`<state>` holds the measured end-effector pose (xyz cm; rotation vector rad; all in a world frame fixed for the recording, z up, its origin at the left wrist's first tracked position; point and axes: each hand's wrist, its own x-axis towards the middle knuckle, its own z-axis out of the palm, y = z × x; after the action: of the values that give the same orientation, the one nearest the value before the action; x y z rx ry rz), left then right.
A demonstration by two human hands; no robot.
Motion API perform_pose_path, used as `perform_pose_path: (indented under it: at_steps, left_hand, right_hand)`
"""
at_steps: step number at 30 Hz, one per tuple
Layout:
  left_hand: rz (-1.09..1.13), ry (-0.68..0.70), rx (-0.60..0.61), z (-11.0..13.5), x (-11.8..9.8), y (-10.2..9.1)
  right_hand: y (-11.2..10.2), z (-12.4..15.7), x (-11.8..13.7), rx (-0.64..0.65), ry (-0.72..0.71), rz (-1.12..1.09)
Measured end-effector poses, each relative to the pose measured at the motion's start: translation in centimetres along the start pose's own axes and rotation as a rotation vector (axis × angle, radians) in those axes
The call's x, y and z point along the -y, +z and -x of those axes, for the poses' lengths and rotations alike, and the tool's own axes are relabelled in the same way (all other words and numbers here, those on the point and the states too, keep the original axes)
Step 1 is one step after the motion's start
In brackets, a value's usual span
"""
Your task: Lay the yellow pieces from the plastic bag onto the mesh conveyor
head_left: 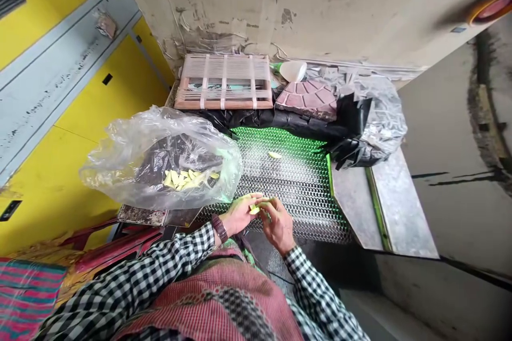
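Observation:
My left hand (240,213) and my right hand (277,222) meet over the near edge of a metal mesh belt (296,181) lit green. Both hands are closed on small pale yellow pieces (255,209) held between the fingers. To the left, a clear plastic bag (160,157) lies open with several similar yellow pieces (186,178) inside. One lone yellow piece (274,155) rests on the mesh farther away.
Behind the mesh hangs a black plastic flap (288,122), with a wooden slatted frame (224,82), a reddish tile (308,98) and crumpled plastic (380,117) above it. A metal ledge (384,202) flanks the belt on the right. A yellow panel (52,181) stands on the left.

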<state>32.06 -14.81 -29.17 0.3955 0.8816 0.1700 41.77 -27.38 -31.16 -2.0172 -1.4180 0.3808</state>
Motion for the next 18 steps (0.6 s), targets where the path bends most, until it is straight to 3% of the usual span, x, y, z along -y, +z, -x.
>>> perform_pose_path:
  at_steps: [5, 9, 11, 13, 18]
  left_hand:
    - [0.004, -0.015, -0.088, -1.1, 0.2, 0.4]
    - [-0.001, -0.019, -0.102, -1.7, 0.1, 0.8]
    - [0.001, -0.029, -0.088, -1.6, 0.1, 1.1]
    - [0.005, -0.033, -0.078, -1.2, 0.1, 1.5]
    - [-0.025, -0.015, -0.065, -0.1, 0.1, 2.8]
  right_hand:
    - [-1.0, 0.3, -4.8, -0.220, 0.155, 0.280]
    - [-2.8, 0.7, -8.1, -0.185, 0.109, 0.447]
    - [-3.3, 0.9, -7.2, -0.209, 0.104, 0.420]
    - [-3.1, 1.1, -4.7, -0.226, 0.132, 0.307]
    - [-0.1, 1.0, 1.4, -0.022, 0.136, -0.054]
